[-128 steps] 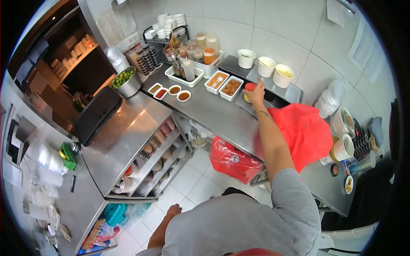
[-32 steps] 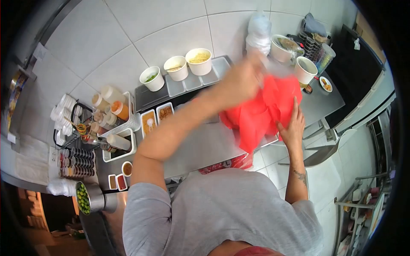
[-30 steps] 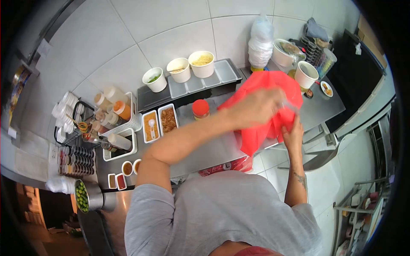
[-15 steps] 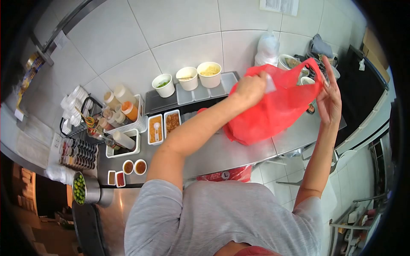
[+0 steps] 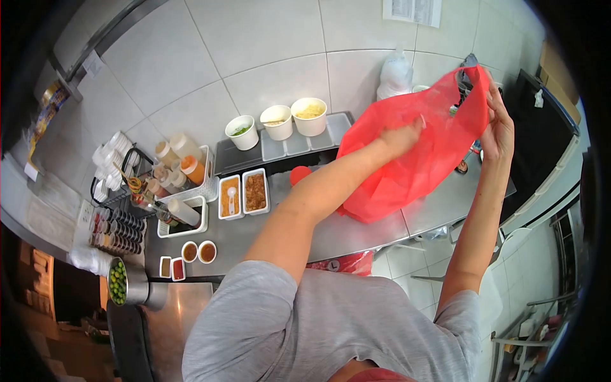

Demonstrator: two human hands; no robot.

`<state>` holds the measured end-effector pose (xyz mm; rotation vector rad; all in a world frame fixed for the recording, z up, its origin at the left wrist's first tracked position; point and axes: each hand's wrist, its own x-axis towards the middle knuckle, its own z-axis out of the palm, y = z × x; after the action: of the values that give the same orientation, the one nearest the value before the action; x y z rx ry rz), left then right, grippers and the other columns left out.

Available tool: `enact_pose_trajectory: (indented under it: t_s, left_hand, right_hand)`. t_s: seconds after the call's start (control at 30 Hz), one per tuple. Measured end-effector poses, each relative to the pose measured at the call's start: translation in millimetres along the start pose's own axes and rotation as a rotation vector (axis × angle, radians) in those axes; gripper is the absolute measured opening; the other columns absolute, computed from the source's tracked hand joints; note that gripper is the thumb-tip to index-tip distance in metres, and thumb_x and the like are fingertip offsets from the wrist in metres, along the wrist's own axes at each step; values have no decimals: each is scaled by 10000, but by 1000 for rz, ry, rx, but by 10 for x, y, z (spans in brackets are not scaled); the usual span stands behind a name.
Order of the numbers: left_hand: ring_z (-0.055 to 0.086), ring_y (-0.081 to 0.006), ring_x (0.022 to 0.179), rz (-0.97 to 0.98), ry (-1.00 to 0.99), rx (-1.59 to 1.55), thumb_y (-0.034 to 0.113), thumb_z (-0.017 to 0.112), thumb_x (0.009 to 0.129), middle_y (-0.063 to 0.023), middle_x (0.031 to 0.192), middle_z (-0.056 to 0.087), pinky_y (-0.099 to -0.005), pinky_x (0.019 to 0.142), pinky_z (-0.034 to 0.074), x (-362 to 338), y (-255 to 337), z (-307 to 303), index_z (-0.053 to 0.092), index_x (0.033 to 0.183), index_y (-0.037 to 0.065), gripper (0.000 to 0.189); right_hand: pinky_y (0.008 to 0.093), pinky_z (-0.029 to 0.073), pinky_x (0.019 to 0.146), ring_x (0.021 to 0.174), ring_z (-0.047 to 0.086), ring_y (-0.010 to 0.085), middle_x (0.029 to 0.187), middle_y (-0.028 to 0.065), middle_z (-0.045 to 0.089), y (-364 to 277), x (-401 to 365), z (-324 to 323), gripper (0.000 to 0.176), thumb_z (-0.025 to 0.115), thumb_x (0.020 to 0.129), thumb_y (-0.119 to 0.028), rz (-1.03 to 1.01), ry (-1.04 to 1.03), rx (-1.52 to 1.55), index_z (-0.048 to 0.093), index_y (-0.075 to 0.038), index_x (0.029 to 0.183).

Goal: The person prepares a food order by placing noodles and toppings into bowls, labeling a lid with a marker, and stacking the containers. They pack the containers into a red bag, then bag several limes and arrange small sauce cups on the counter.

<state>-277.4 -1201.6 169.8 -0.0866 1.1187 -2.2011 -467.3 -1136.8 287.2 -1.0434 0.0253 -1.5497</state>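
Observation:
A red bag (image 5: 414,159) hangs spread over the right part of the counter, its top edge pulled up at the right. My right hand (image 5: 499,130) grips that edge, the fingers partly hidden behind the red material. Across the bag reaches my left hand (image 5: 402,139), its fingers curled. A small pale bit shows at those fingertips, too blurred to name. Near my left forearm a round red item (image 5: 300,175) lies on the counter.
Three white tubs (image 5: 278,122) stand along the wall beside a sectioned grey tray (image 5: 299,145). Two food trays (image 5: 256,191), sauce cups (image 5: 207,252) and a bottle basket (image 5: 207,175) are at the left. A tied plastic bag (image 5: 396,76) stands behind the red bag.
My left hand has moved slightly right and down over the bag. My right hand's fingers, spread before, have closed on the bag's edge. The bag has opened out and its upper edge is higher.

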Motion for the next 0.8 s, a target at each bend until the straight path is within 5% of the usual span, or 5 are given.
enact_pose_trajectory:
  t_s: [0.1, 0.23, 0.43, 0.6, 0.8]
  left_hand:
    - [619, -320, 959, -497, 148, -1797, 190, 492, 844, -131, 1069, 630, -443, 798, 489, 134, 235, -557, 558, 1134, 61, 325]
    - [641, -382, 825, -547, 207, -2386, 193, 533, 834, -194, 1012, 640, -497, 855, 454, 321, 296, -503, 535, 1161, 37, 363]
    - [617, -367, 908, -898, 403, -2155, 224, 536, 845, -191, 1019, 631, -462, 861, 465, 21, 278, -484, 385, 1386, 86, 578]
    - [603, -333, 873, -756, 117, -2402, 212, 598, 835, -154, 871, 616, -426, 770, 468, -666, -231, -272, 569, 1062, 17, 301]
    - [548, -332, 730, -1428, 405, -2087, 97, 594, 830, -132, 757, 551, -437, 655, 443, -1383, -80, -347, 562, 817, 15, 89]
  right_hand:
    - [343, 505, 936, 1096, 585, 244, 1270, 216, 510, -26, 51, -3, 541, 479, 868, 65, -39, 28, -52, 322, 26, 1384]
    - [349, 494, 949, 1087, 586, 237, 1251, 197, 524, -85, 70, 49, 507, 493, 865, 69, -111, 99, -163, 368, 33, 1355]
    - [270, 461, 891, 1005, 585, 166, 1139, 143, 581, 71, -102, 118, 370, 573, 853, 31, -428, 392, -665, 521, 60, 1218]
    - [240, 444, 841, 956, 577, 141, 1059, 89, 617, 272, -482, 598, 286, 584, 864, 12, -685, 575, -1105, 568, 58, 1146]
    - [233, 465, 570, 712, 532, 124, 893, 136, 566, 1005, -917, 889, 76, 537, 890, 52, -769, -63, -774, 550, 60, 964]
